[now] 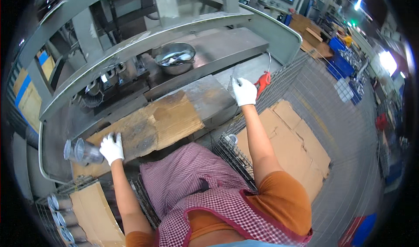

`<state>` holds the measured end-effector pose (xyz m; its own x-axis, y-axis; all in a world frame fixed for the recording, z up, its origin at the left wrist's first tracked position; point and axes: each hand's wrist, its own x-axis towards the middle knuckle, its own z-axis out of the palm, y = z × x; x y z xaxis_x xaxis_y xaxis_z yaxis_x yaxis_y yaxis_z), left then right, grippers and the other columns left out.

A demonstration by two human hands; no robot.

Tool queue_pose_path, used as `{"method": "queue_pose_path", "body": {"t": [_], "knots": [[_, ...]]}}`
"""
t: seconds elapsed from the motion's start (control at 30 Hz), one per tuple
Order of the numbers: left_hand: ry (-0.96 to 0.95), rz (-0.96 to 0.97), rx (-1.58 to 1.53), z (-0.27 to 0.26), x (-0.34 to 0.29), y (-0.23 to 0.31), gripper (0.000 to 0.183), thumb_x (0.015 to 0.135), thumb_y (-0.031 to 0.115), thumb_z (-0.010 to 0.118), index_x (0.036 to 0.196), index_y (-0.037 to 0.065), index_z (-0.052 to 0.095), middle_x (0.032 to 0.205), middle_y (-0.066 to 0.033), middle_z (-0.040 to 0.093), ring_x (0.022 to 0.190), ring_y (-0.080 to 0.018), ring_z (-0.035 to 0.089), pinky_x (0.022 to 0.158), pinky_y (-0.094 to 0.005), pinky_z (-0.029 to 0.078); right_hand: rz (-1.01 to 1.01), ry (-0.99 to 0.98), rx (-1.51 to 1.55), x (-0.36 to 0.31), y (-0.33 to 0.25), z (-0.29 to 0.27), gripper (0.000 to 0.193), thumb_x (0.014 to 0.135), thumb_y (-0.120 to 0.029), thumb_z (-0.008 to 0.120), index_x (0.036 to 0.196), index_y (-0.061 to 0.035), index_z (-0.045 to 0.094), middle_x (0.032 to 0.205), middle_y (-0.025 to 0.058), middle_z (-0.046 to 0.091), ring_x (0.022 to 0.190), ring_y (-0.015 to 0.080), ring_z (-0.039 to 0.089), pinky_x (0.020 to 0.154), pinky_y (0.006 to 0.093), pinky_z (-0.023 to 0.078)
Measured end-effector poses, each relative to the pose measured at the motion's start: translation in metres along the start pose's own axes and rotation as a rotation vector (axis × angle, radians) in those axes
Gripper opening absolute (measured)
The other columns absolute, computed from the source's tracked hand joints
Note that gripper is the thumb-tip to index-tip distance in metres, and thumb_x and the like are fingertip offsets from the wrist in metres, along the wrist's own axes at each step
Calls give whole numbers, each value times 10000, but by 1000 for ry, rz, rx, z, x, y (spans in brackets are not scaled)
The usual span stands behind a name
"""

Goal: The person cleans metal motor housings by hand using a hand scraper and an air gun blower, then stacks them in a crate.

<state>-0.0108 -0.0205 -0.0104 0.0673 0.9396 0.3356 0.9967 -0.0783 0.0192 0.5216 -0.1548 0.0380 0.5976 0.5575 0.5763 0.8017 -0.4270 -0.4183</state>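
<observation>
My left hand (112, 148), in a white glove, lies at the left end of a stained cardboard sheet (174, 122). Its fingers are somewhat apart and nothing shows in them. Right beside it, two grey metal cup-shaped parts (90, 152) lie tipped on their sides; I cannot tell whether the fingertips touch the nearer one. Over to the right, my right hand (243, 91), gloved too, is raised by the end of the metal bench. Its fingers are curled closed, and whatever is at their tips is too faint to make out. A red-handled tool (263, 83) hangs just beside it.
A metal bowl (175, 58) with liquid stands on the machine's ledge (231, 44). Several similar cups (67, 218) sit in a wire basket at lower left. Flattened cardboard (292, 142) lies in a wire cage at right. A grey machine rail (144, 40) crosses ahead.
</observation>
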Motion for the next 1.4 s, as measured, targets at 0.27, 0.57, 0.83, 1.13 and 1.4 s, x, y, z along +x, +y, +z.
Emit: {"method": "queue_pose_path", "body": {"t": [0.27,0.57,0.83,1.13,1.4], "knots": [[242,24,-48,17,-2,-10,415,944,450,568,1170,121,681,1208,-147,646,1028,-358,617,839,-484,487,-1,25,13,-2,-1,3,454,933,-463,556,712,-73,625,749,184,648,727,397,635,667,486,483],[331,21,-122,8,-4,-4,433,917,393,627,1239,103,638,1216,-208,630,1078,-380,609,914,-489,483,12,36,15,-4,-2,3,424,922,-447,574,715,-84,648,742,179,654,721,385,645,663,481,496],[118,53,-30,15,0,-8,472,930,422,597,1310,141,597,1274,-202,603,1092,-391,595,887,-510,475,5,44,-4,-4,0,6,400,916,-444,582,737,-99,676,739,174,664,714,376,655,658,477,511],[87,44,-7,10,-1,-4,487,947,455,567,1311,131,586,1268,-195,594,1086,-398,588,865,-521,478,5,61,24,-4,0,9,409,912,-450,588,703,-106,662,715,159,668,686,375,653,630,477,505],[120,27,30,11,2,-6,576,925,413,623,1420,147,495,1365,-213,540,1138,-407,577,925,-530,469,16,21,46,-4,2,9,416,917,-449,579,694,-107,660,700,158,663,674,373,651,623,474,501]]}}
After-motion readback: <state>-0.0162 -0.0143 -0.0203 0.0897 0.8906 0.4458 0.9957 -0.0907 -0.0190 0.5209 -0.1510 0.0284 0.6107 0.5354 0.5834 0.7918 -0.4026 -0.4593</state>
